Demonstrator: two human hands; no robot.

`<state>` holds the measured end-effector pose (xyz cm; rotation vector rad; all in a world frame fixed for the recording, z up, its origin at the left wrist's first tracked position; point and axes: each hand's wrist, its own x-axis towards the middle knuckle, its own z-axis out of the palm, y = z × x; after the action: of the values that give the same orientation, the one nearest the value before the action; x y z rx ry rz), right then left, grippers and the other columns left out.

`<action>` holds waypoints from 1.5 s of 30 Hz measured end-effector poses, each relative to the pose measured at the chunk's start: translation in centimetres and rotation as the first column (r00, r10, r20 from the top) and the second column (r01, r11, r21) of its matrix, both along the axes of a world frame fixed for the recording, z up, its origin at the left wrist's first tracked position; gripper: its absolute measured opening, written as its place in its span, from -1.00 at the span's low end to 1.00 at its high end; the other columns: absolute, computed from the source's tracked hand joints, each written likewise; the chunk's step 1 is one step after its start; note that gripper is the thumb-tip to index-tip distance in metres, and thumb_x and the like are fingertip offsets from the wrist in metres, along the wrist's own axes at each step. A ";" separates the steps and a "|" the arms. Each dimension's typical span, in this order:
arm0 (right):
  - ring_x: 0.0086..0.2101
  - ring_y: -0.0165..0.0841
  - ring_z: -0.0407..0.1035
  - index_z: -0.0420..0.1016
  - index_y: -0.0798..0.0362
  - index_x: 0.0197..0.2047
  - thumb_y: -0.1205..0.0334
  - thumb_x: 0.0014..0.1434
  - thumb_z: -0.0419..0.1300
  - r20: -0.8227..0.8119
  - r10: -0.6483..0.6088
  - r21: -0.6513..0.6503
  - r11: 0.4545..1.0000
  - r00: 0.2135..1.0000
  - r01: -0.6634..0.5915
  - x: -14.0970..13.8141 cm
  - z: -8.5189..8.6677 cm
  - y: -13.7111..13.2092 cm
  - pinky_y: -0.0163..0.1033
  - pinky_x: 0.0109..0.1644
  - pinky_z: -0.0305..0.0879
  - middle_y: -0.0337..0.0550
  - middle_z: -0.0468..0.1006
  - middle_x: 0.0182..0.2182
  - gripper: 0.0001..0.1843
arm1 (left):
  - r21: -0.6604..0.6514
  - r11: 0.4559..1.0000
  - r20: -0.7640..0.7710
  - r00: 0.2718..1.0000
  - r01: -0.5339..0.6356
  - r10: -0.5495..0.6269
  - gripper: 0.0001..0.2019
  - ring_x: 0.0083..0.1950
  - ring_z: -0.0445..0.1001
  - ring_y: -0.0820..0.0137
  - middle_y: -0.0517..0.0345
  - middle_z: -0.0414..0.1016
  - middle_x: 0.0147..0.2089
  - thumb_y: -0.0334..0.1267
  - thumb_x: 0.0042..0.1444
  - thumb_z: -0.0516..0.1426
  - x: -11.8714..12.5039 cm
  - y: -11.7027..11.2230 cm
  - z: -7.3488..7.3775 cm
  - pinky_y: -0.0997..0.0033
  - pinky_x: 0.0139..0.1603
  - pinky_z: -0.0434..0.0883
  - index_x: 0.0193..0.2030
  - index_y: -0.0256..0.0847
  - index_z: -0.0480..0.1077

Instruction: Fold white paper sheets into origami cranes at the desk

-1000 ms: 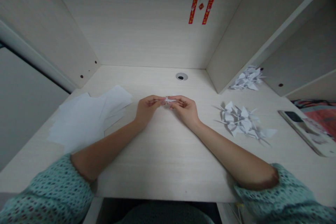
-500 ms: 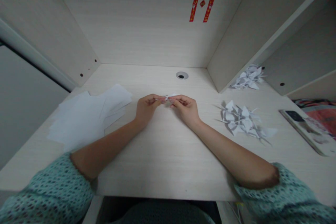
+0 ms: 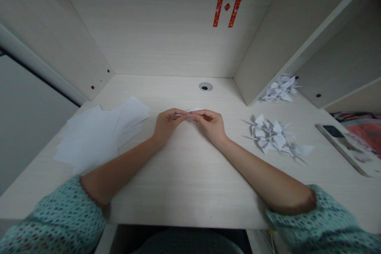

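Observation:
At the middle of the desk, my left hand [image 3: 168, 124] and my right hand [image 3: 212, 124] meet fingertip to fingertip. Both pinch a small folded piece of white paper [image 3: 195, 109], mostly hidden behind the fingers, so its exact shape cannot be made out. To the left lies a spread of loose white paper sheets [image 3: 92, 135], nearest to my left forearm. Right of my right hand sits a pile of folded white paper cranes [image 3: 272, 134] with pointed tips.
A second pile of paper cranes [image 3: 282, 87] rests by the upright divider panel [image 3: 268, 43]. At the far right lies a phone [image 3: 347, 147] beside red cloth [image 3: 364, 131]. A round cable hole [image 3: 205, 86] is near the back wall, which bears red stickers [image 3: 228, 6].
The fingertips have drawn slightly closer together on the paper, and less of it shows below them. The whole view has shifted a little. The piles and sheets stay where they were.

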<state>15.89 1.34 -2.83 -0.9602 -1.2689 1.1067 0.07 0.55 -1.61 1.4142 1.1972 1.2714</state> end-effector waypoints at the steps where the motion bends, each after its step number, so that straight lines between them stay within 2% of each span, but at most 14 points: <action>1: -0.50 -0.40 0.40 0.64 0.02 -0.41 0.04 -0.09 0.37 0.004 0.000 0.000 1.000 1.000 0.000 0.0 0.0 0.0 -0.24 -0.34 0.37 -0.16 0.62 -0.49 -0.77 | -0.001 1.000 -0.010 1.000 -0.009 0.009 -0.76 -0.25 0.56 0.32 0.08 0.63 -0.28 -0.09 -0.09 0.30 0.0 0.0 0.1 0.34 -0.15 0.44 -0.34 -0.20 0.56; 6: -0.51 -0.42 0.39 0.64 0.02 -0.39 0.11 -0.04 0.36 0.017 -0.003 0.031 1.000 1.000 0.003 0.0 0.0 0.0 -0.27 -0.35 0.34 -0.18 0.61 -0.49 -0.83 | -0.022 0.998 -0.008 0.998 -0.060 0.060 -0.77 -0.24 0.55 0.33 0.07 0.63 -0.29 -0.09 -0.08 0.29 0.1 0.0 0.2 0.33 -0.13 0.43 -0.35 -0.20 0.58; 14: -0.39 -0.32 0.49 0.65 -0.03 -0.38 0.10 -0.05 0.37 0.022 -0.027 0.047 0.999 0.999 0.026 -0.1 -0.2 -0.2 -0.19 -0.23 0.40 -0.14 0.66 -0.37 -0.84 | -0.048 0.999 0.063 0.998 -0.027 0.030 -0.74 -0.25 0.55 0.34 0.06 0.63 -0.27 -0.08 -0.09 0.30 -0.2 0.3 -0.5 0.34 -0.16 0.44 -0.32 -0.21 0.57; 21: -0.33 -0.30 0.49 0.66 -0.05 -0.35 0.11 -0.05 0.37 0.064 -0.114 0.055 0.992 0.992 0.110 0.3 -0.8 0.2 -0.16 -0.17 0.40 -0.14 0.66 -0.34 -0.84 | -0.110 0.991 0.154 0.984 -0.076 0.092 -0.68 -0.32 0.50 0.40 0.10 0.61 -0.36 -0.08 -0.18 0.35 -0.5 0.9 -0.9 0.36 -0.18 0.42 -0.29 -0.21 0.57; 29: -0.28 -0.26 0.51 0.66 -0.06 -0.37 0.13 -0.09 0.39 0.015 -0.078 0.011 0.997 0.997 0.078 0.3 -0.2 0.1 -0.11 -0.07 0.40 -0.16 0.67 -0.34 -0.84 | -0.145 0.988 0.211 0.973 -0.058 0.088 -0.66 -0.27 0.51 0.40 0.08 0.61 -0.32 -0.08 -0.22 0.37 -0.4 0.9 -0.8 0.32 -0.09 0.43 -0.30 -0.20 0.58; 45: -0.33 -0.31 0.51 0.65 -0.01 -0.39 0.12 -0.11 0.39 -0.086 -0.073 -0.045 0.997 0.994 0.069 -0.1 -0.3 0.2 -0.17 -0.15 0.40 -0.14 0.66 -0.34 -0.82 | -0.159 0.987 0.228 0.971 -0.037 0.073 -0.65 -0.20 0.55 0.34 0.02 0.62 -0.26 -0.07 -0.18 0.35 -0.2 0.6 -0.4 0.27 -0.05 0.45 -0.26 -0.23 0.57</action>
<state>15.84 1.55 -3.13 -0.9709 -1.1366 1.1118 -0.08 1.15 -2.00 1.0937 1.1531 1.3135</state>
